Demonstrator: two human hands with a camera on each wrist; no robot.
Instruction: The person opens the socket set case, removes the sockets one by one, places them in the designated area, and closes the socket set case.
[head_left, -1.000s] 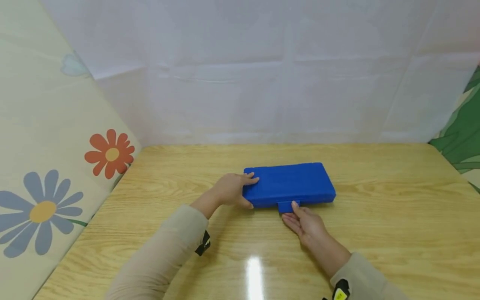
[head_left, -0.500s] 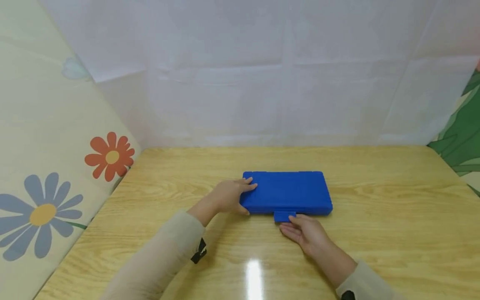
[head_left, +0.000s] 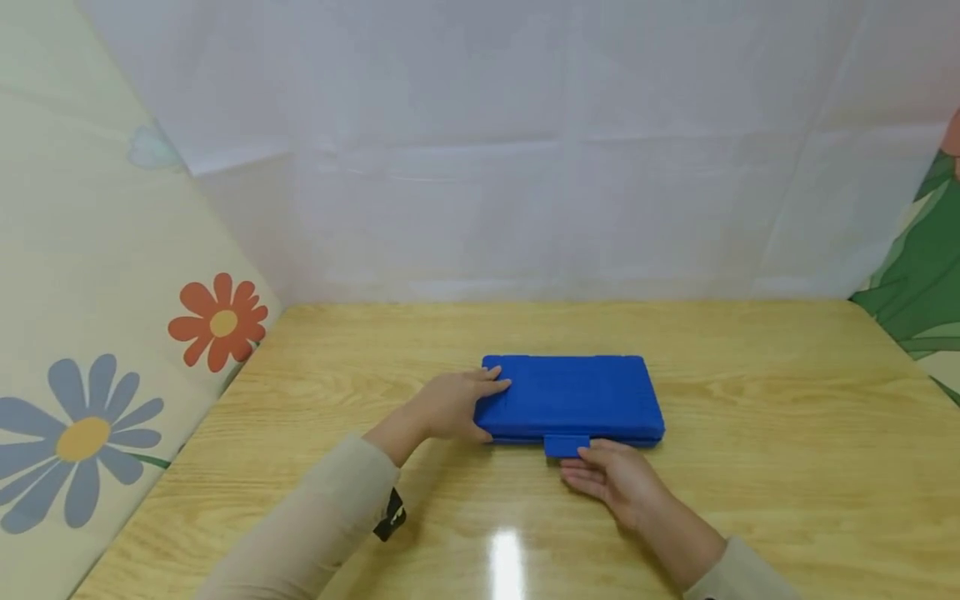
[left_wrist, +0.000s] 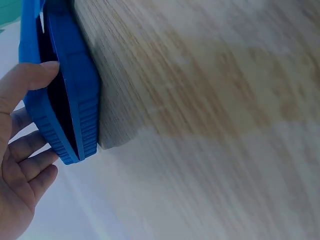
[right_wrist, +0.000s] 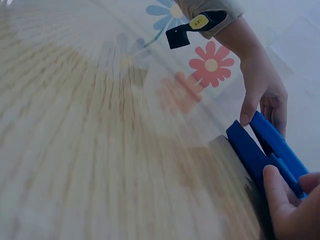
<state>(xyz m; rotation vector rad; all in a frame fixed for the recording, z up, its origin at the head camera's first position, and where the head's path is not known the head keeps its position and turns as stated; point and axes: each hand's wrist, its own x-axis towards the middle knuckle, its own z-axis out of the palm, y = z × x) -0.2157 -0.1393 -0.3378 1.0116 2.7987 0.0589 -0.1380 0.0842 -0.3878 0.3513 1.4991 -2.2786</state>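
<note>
The blue case (head_left: 573, 400) sits mid-table (head_left: 337, 358), lid (left_wrist: 30, 42) ajar. Left hand (head_left: 452, 406) grips its left end; right hand (head_left: 621, 482) pinches the near-side latch (head_left: 562, 447). Apparent step: working the lid. Next move likely requires a steady left end.

Glossy table (head_left: 765, 475) — creased pale backdrop (head_left: 555, 183)

The blue case (head_left: 573, 396) has come nearer the person, squarer now on the surface (head_left: 750, 383)! Left hand (head_left: 453, 406) and right hand (head_left: 622, 479) have travelled with it.
</note>
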